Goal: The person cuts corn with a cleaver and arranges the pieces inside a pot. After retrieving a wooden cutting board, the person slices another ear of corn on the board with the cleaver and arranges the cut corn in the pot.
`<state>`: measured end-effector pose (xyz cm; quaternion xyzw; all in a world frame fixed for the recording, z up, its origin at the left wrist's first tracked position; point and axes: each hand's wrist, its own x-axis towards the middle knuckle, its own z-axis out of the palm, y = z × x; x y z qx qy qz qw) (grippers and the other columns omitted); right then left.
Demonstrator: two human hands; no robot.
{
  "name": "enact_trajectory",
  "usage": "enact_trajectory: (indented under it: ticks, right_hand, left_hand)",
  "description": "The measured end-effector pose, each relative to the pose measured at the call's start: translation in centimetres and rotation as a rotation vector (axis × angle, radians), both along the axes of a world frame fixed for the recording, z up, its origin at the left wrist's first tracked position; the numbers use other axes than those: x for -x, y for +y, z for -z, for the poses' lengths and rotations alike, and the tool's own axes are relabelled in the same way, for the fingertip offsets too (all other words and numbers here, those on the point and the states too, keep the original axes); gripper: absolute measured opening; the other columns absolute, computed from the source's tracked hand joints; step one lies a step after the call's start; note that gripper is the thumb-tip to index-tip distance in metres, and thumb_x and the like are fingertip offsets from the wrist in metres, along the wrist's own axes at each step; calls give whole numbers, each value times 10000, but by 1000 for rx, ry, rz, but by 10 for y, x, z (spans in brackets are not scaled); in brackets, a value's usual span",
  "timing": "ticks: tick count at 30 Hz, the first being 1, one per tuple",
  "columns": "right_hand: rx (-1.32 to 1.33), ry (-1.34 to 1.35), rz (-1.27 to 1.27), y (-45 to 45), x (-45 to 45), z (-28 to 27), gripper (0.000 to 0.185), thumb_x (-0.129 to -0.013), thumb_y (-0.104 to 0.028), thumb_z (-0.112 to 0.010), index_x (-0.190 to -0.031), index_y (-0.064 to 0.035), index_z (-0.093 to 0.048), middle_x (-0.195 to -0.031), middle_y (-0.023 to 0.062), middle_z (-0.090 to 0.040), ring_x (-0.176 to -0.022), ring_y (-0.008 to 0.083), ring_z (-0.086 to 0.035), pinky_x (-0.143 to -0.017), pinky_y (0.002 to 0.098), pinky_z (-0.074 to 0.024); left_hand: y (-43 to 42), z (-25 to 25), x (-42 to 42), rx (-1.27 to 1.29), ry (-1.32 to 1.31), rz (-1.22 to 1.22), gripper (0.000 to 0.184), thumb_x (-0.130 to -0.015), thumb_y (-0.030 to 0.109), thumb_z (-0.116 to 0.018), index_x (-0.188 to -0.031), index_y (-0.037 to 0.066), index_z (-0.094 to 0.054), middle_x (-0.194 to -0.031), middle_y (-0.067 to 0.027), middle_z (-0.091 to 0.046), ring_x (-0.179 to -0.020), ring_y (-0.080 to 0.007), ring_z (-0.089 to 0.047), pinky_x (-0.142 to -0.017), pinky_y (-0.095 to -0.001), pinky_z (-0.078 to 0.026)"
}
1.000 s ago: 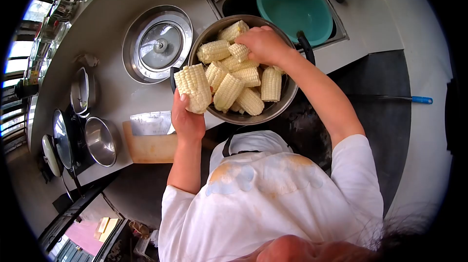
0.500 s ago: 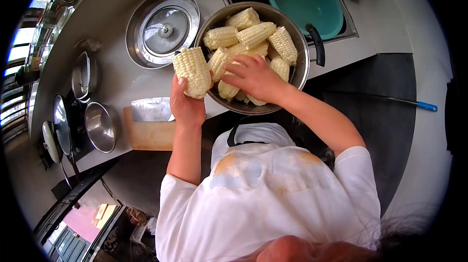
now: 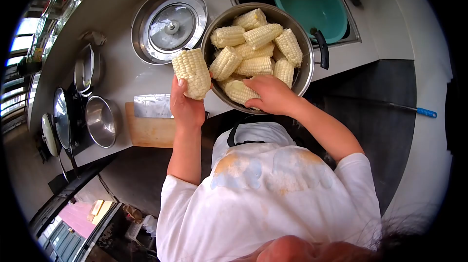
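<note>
My left hand (image 3: 187, 106) holds a thick piece of white corn (image 3: 192, 73) upright, at the left edge of a steel pot (image 3: 309, 74). Several more corn pieces (image 3: 263, 35) lie piled in the pot. Low in the pot, my right hand (image 3: 274, 95) has its thumb and fingers around the end of another corn piece (image 3: 240, 92). The fingertips rest against that piece, which lies among the others near the pot's front wall.
A steel lid (image 3: 171, 27) lies behind on the left. A cleaver (image 3: 152, 105) rests on a wooden board (image 3: 151, 133). A steel bowl (image 3: 101, 121) stands farther left. A green basin (image 3: 312, 6) sits in the sink, and a blue-handled tool (image 3: 426, 112) lies right.
My right hand has let go of a corn piece at the back of the pot and moved down to one near the front. The left hand still holds its corn.
</note>
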<state>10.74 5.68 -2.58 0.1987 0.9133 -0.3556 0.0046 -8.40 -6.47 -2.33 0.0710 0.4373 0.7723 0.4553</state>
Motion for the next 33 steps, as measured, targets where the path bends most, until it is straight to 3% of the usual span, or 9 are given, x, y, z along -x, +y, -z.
enact_trajectory:
  ticks: [9,12,14,17,19,23,28,31,33]
  right_hand:
    - [-25,78,10,12,6,-5,501,-763,-249,-657,-1178,1,-527,-1095,157,-579,-1016,333,-532,-865,402,-429]
    - [-244,274,49,36,31,-2,467,-753,-209,-643,-1177,-41,-542,-1136,121,-567,-1049,297,-518,-891,405,-405]
    - [-576,321,-123,45,56,14,415,-740,-157,-626,-1144,-86,-564,-1105,83,-566,-1055,250,-508,-921,393,-367]
    - [-560,215,-262,52,78,30,363,-745,-121,-605,-1106,-112,-576,-1060,67,-559,-1038,227,-506,-941,374,-336]
    - [-583,141,-301,57,79,14,371,-708,-150,-653,-1070,-121,-580,-1024,55,-553,-1023,230,-503,-920,365,-341]
    - [-444,147,-41,66,31,-27,535,-601,-225,-758,-1096,-138,-577,-1050,50,-556,-1022,245,-492,-910,387,-336]
    - [-338,-72,-72,64,-37,-29,607,-612,-289,-769,-1153,-121,-551,-1106,64,-549,-1051,260,-482,-918,401,-330]
    - [-234,-7,-78,68,-30,-36,624,-618,-332,-772,-1154,-106,-547,-1123,72,-547,-1070,275,-477,-924,407,-328]
    - [-349,78,-42,76,4,-32,630,-614,-377,-770,-1133,-95,-549,-1129,79,-551,-1083,266,-478,-931,414,-325]
  left_hand:
    - [11,-1,-1,-25,-16,7,530,-824,325,-510,-1257,31,-421,-1141,-136,-559,-1013,-327,-583,-801,-407,-506]
    - [6,-2,1,-50,27,-47,543,-820,331,-515,-1263,31,-418,-1147,-135,-555,-1019,-327,-579,-793,-400,-508]
    - [0,0,5,-76,17,-61,555,-815,335,-524,-1268,34,-412,-1150,-136,-551,-1023,-328,-577,-790,-394,-508]
    - [-6,-4,9,-85,28,-79,556,-814,333,-524,-1271,39,-405,-1146,-140,-548,-1022,-330,-576,-784,-397,-511]
    - [-11,-3,10,-68,29,-87,579,-820,337,-515,-1297,43,-368,-1172,-138,-522,-1020,-324,-569,-783,-392,-499]
    - [-19,-1,15,-45,23,-121,596,-825,339,-509,-1313,44,-337,-1187,-141,-502,-1013,-317,-565,-781,-387,-490]
    - [-20,0,23,-47,19,-153,579,-820,335,-514,-1293,39,-362,-1153,-146,-530,-1007,-326,-576,-775,-393,-507]
    - [-17,2,25,-51,9,-153,577,-817,334,-517,-1288,36,-366,-1148,-148,-533,-1004,-323,-578,-775,-394,-508]
    - [-17,4,24,-42,-1,-136,592,-818,329,-517,-1300,33,-343,-1161,-152,-515,-1003,-311,-572,-783,-392,-496]
